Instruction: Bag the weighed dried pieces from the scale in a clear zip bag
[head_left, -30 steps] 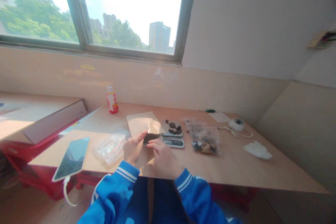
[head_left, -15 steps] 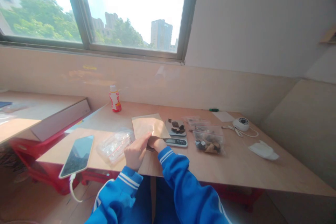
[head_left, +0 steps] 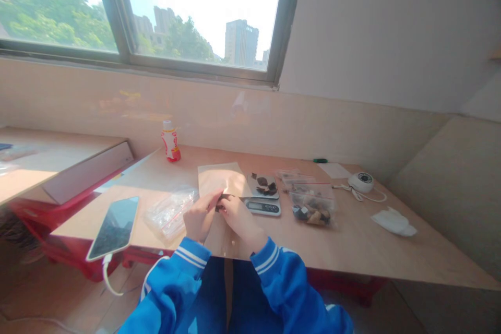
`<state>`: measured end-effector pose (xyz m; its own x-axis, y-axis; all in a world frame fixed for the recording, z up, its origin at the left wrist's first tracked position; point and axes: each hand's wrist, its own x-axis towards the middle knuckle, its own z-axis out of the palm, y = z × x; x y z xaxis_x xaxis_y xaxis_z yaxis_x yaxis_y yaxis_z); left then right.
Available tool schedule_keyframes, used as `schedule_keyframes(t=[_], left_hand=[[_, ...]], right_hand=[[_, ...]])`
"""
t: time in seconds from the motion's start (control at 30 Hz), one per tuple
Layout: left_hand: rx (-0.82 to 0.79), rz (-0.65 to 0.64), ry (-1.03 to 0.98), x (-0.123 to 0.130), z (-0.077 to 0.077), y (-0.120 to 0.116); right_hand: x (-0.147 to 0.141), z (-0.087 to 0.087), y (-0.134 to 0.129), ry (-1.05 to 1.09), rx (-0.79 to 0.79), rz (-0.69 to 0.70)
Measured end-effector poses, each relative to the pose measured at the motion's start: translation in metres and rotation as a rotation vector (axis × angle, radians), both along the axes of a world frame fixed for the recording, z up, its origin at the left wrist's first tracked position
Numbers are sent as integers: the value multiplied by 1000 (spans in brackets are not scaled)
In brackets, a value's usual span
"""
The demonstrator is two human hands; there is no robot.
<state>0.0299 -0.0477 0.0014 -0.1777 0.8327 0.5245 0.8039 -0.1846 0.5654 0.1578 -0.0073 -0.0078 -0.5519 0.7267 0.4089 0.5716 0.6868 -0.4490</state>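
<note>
A tan paper bag (head_left: 222, 177) lies on the table in front of me, its near edge raised. My left hand (head_left: 199, 215) is closed, pinching that near edge between thumb and fingers. Beside it my right hand (head_left: 239, 219) is closed at the bag's mouth, with a dark brown piece (head_left: 219, 205) showing at its fingertips; most of the piece is hidden. Right of the bag stands a white kitchen scale (head_left: 270, 207), with several dark brown dried pieces (head_left: 266, 187) on its plate.
Clear plastic bags (head_left: 170, 216) lie left of my hands, near a phone (head_left: 115, 227) with a cable. A drink bottle (head_left: 171, 142) stands behind. To the right are zip bags of brown pieces (head_left: 313, 209), a white camera (head_left: 360, 182) and a crumpled tissue (head_left: 394, 222).
My right hand has drawn back from under the paper bag's near edge, and more of its back shows now. My left hand keeps its pinch on the bag.
</note>
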Motion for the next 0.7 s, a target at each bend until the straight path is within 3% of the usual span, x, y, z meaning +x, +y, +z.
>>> schedule_keyframes(t=[0.17,0.37,0.53,0.7], left_hand=[[-23,62,-24,-5,2,10],[-3,97,-28,-5,10,27],[45,53,-44,-5,3,35],[223,-76,-99,-13,-26,40]], right_hand=[[26,25,-14,156,-121,59],[77,46,-7,460,-342,99],[107,34,20,571,-360,2],[104,14,57,412,-244,-148]])
